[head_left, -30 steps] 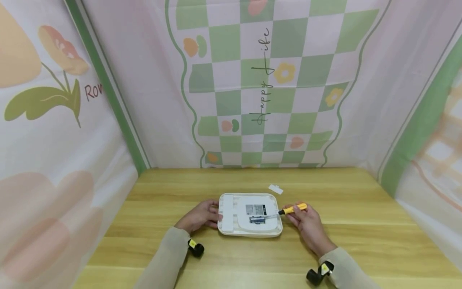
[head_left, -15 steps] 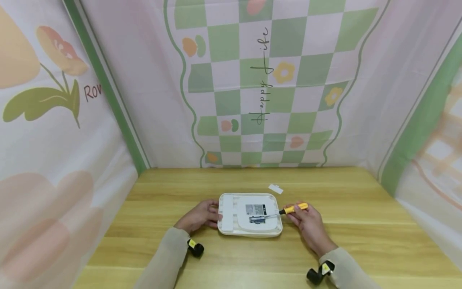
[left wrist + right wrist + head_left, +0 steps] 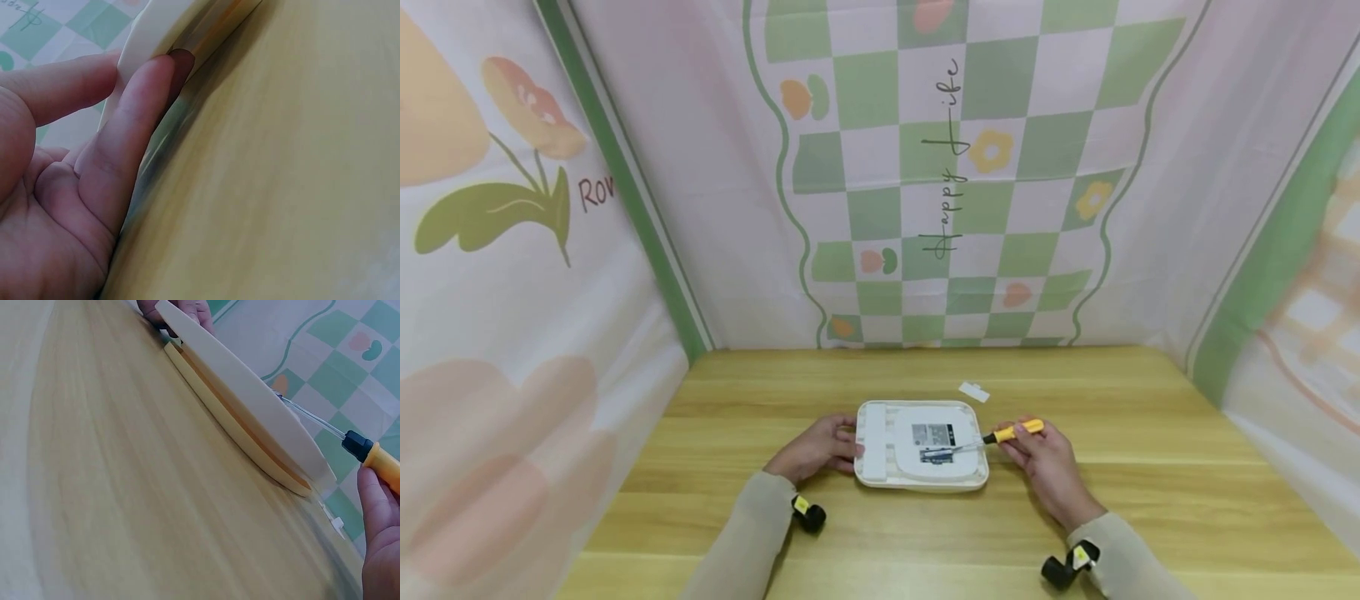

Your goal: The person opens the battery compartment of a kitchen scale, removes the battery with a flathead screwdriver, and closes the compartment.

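A white, rounded rectangular device [image 3: 874, 442], perhaps a kitchen scale, lies underside up on the table. Its open battery compartment [image 3: 937, 457] holds something dark blue and silver, below a grey label. My left hand [image 3: 820, 448] grips the left edge, thumb on top and fingers lower at the side; in the left wrist view its fingertips [image 3: 153, 72] meet the pale rim. From the right, my right hand [image 3: 1047, 467] holds a screwdriver [image 3: 1021, 430] by its yellow handle. The metal shaft [image 3: 315, 419] slants down over the device, its tip at the compartment.
Behind the device's right corner lies a small white cover piece [image 3: 974, 392] with a tab. The wood-grain table [image 3: 760, 375] runs back to a green checkered curtain [image 3: 925, 275]; cloth also hangs on both sides.
My right hand and the screwdriver have shifted slightly to the right, the tip still at the compartment. The left hand keeps its grip on the device's edge.
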